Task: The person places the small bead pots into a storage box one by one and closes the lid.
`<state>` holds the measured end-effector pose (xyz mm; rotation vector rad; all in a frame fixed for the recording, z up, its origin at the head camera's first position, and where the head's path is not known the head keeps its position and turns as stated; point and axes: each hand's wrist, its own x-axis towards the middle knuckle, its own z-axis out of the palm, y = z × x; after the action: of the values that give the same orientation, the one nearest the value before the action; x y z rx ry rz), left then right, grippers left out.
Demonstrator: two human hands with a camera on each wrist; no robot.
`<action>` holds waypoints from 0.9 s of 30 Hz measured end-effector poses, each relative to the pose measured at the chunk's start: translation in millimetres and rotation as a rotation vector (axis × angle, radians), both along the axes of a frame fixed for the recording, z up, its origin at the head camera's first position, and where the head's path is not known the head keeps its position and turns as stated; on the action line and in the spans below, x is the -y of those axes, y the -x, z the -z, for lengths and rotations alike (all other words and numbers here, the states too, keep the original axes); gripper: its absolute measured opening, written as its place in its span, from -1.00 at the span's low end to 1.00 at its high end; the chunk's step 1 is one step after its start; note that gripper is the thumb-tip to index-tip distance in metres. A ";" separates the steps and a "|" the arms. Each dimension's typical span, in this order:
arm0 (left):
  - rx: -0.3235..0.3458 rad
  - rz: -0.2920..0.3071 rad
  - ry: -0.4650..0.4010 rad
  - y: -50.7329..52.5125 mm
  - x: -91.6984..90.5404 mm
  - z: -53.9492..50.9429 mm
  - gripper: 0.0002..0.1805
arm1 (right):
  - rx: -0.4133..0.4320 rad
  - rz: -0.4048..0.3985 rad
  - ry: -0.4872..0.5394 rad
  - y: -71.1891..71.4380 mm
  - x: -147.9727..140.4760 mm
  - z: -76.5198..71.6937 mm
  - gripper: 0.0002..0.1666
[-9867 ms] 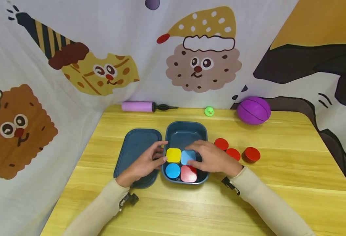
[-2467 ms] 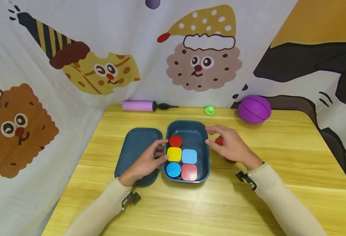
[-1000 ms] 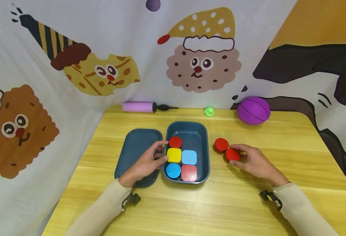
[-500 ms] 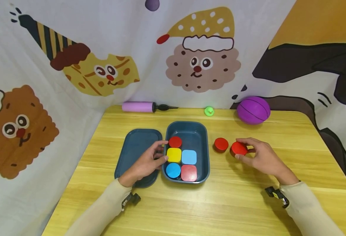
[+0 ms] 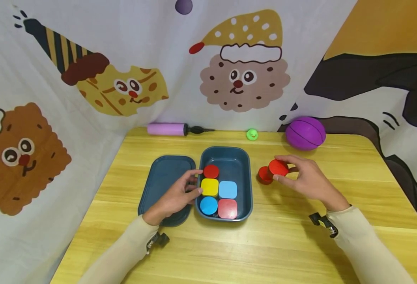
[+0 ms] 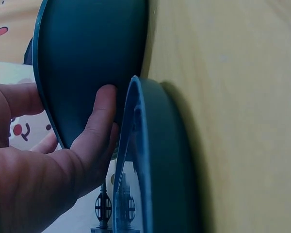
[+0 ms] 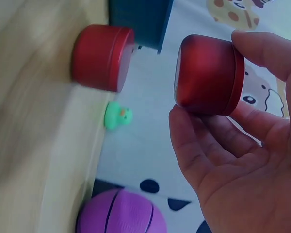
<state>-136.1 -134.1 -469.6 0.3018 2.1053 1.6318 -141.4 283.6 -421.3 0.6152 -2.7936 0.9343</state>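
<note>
My right hand (image 5: pixel 309 179) holds a round red tin (image 7: pixel 208 75) by its sides, thumb against fingers, raised off the table. Just left of it a second round red tin (image 5: pixel 264 176) stands on the table. The left hand (image 5: pixel 174 195) grips the left wall of a dark blue box (image 5: pixel 249 189); its thumb and a finger reach the rim while another finger lies along the outer wall (image 6: pixel 87 48). Inside the box are a round red tin (image 5: pixel 211 171), a yellow square tin (image 5: pixel 210 187), a light blue square tin (image 5: pixel 227 189), a round blue tin (image 5: pixel 208 205) and a red square tin (image 5: pixel 227 208).
A dark blue lid (image 5: pixel 165 173) lies flat left of the box, partly under the left hand. Along the back edge are a purple pump (image 5: pixel 167 129), a green toy duck (image 5: pixel 252 134) and a purple ball (image 5: pixel 305 133). A printed cloth (image 5: pixel 180 79) hangs behind the table.
One red tin has moved from the table into the box's back left. My right hand has gripped another, lifted it and carried it leftward. The left hand has stayed at the box.
</note>
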 end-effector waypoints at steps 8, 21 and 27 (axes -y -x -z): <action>-0.012 0.006 0.011 0.9 0.4 3.3 -0.34 | 0.034 -0.018 0.045 18.9 24.2 0.3 -0.34; -0.008 -0.001 0.007 2.0 1.0 1.1 -0.34 | 0.055 -0.129 0.090 44.3 69.3 -2.6 -0.30; -0.005 0.003 0.007 3.0 0.7 1.7 -0.34 | 0.071 -0.186 0.044 49.9 92.7 3.6 -0.26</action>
<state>-139.0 -134.8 -471.3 0.3078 2.1128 1.6233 -191.3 190.9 -424.9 0.8636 -2.8055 1.0683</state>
